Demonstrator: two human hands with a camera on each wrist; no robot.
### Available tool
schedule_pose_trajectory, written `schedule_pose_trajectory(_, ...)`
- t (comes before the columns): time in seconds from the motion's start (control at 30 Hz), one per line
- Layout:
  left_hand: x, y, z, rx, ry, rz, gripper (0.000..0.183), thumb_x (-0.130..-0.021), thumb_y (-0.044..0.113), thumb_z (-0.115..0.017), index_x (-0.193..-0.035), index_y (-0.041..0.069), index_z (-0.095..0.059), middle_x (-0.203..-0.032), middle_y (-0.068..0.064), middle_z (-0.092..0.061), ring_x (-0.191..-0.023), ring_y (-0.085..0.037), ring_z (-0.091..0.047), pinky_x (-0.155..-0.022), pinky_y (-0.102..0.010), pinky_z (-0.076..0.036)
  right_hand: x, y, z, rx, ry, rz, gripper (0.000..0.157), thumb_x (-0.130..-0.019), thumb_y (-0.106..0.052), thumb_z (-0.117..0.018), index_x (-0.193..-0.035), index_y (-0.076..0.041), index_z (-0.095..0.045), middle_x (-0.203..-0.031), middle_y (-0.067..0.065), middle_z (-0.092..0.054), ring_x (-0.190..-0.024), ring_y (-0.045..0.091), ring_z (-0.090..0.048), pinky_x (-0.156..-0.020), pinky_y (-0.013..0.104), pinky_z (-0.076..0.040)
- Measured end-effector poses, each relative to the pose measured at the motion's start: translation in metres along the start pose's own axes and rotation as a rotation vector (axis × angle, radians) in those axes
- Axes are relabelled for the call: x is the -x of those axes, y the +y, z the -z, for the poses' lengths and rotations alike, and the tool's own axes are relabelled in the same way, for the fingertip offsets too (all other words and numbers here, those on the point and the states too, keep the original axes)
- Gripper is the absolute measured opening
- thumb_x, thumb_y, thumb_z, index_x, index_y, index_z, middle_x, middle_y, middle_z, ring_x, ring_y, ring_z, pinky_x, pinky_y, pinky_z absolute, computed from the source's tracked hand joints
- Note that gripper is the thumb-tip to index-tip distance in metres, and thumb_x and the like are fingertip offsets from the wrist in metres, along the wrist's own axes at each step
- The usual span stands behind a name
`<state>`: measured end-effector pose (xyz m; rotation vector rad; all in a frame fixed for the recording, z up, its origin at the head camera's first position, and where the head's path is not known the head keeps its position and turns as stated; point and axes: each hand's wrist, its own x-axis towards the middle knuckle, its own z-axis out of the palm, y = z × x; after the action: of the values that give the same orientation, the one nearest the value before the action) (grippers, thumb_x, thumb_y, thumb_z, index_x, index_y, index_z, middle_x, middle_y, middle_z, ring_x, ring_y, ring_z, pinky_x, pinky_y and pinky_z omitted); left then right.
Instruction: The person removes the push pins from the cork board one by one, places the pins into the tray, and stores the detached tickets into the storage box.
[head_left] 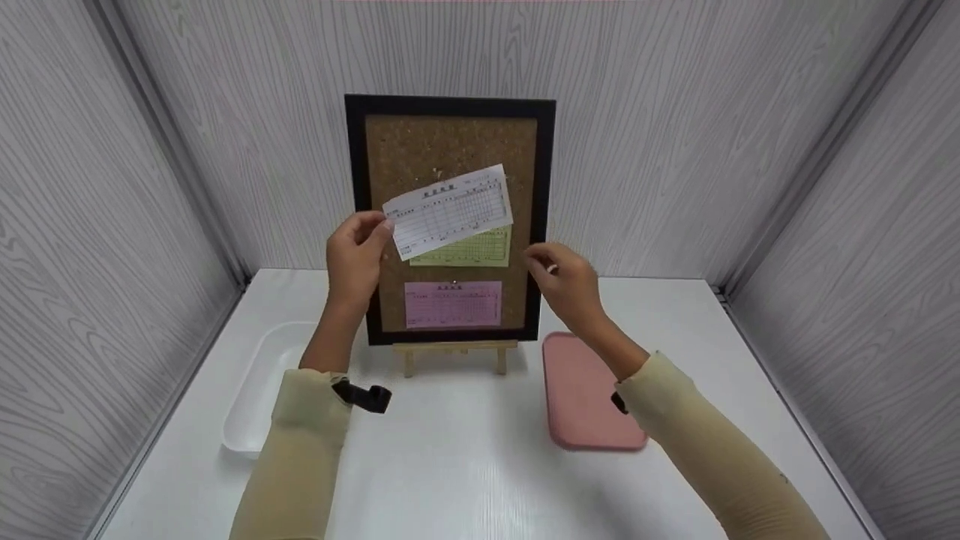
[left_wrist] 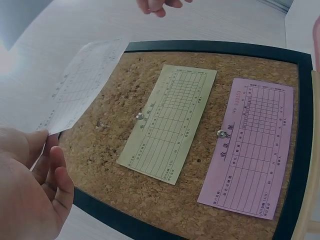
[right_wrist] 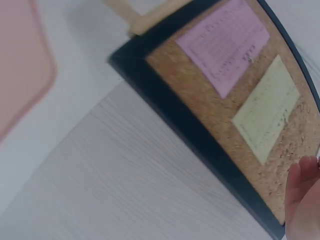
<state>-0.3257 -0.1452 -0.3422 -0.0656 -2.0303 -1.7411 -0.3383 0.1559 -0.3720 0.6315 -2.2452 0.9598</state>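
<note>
My left hand pinches the left end of a white printed receipt slip, thumb in front. The slip is tilted and stands off the corkboard, as the left wrist view shows. In the head view it covers the upper part of a green slip. A clear-headed pushpin fixes the green slip, and another pushpin fixes the pink slip below it. Near the board's right edge is my right hand, its fingers bent toward the thumb; whether a small thing is between the fingertips is hidden.
The black-framed board leans on a small wooden easel. On the white table, a white tray lies at the left, partly behind the left forearm. A pink tray lies at the right under the right forearm. Grey wood-grain walls surround the table.
</note>
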Motion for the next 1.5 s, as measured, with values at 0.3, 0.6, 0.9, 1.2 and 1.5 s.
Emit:
schedule_pose_trajectory(0.3, 0.032, -0.021, 0.03, -0.059, 0.045, 0.031, 0.029, -0.103, 0.027, -0.059, -0.123, 0.007, -0.064, -0.113, -0.006, -0.065, -0.084, -0.021, -0.057, -0.069, -0.022, -0.05, 0.056, 0.023, 0.015, -0.005, -0.025, -0.072, 0.011, -0.097, -0.01, -0.067, -0.105, -0.007, -0.073, -0.097, 0.004, -0.074, -0.085, 0.015, -0.068, -0.073, 0.032, -0.056)
schedule_pose_trajectory(0.6, 0.059, -0.048, 0.061, -0.123, 0.095, 0.063, 0.03, -0.103, 0.025, -0.059, -0.122, 0.003, -0.063, -0.11, -0.009, -0.065, -0.081, -0.016, -0.056, -0.067, -0.019, -0.048, 0.101, 0.044, 0.029, -0.019, -0.017, -0.127, 0.011, -0.094, -0.006, -0.07, -0.104, -0.005, -0.074, -0.095, 0.001, -0.075, -0.082, 0.014, -0.068, -0.068, 0.025, -0.054)
schedule_pose_trajectory(0.9, 0.089, -0.072, 0.092, -0.164, 0.139, 0.138, 0.033, -0.103, 0.028, -0.058, -0.125, 0.004, -0.062, -0.109, -0.007, -0.063, -0.081, -0.013, -0.056, -0.067, -0.016, -0.047, 0.143, 0.067, 0.031, 0.006, -0.001, -0.208, 0.011, -0.093, -0.007, -0.071, -0.103, -0.011, -0.075, -0.091, -0.002, -0.074, -0.08, 0.012, -0.066, -0.063, 0.025, -0.053)
schedule_pose_trajectory(1.2, 0.109, -0.091, 0.133, -0.266, 0.213, 0.278, 0.038, -0.104, 0.034, -0.055, -0.132, 0.008, -0.06, -0.112, -0.003, -0.063, -0.086, -0.015, -0.057, -0.067, -0.019, -0.044, 0.18, 0.088, 0.025, 0.022, -0.051, -0.257, 0.01, -0.094, -0.012, -0.072, -0.103, -0.015, -0.075, -0.092, -0.001, -0.074, -0.079, 0.011, -0.065, -0.065, 0.027, -0.053)
schedule_pose_trajectory(1.5, 0.121, -0.117, 0.16, -0.335, 0.271, 0.382, 0.042, -0.105, 0.033, -0.051, -0.136, 0.006, -0.057, -0.118, -0.006, -0.062, -0.093, -0.014, -0.057, -0.071, -0.012, -0.046, 0.205, 0.103, 0.016, 0.12, -0.125, -0.302, 0.012, -0.091, -0.01, -0.074, -0.103, -0.013, -0.075, -0.091, -0.005, -0.074, -0.079, 0.013, -0.066, -0.068, 0.032, -0.053)
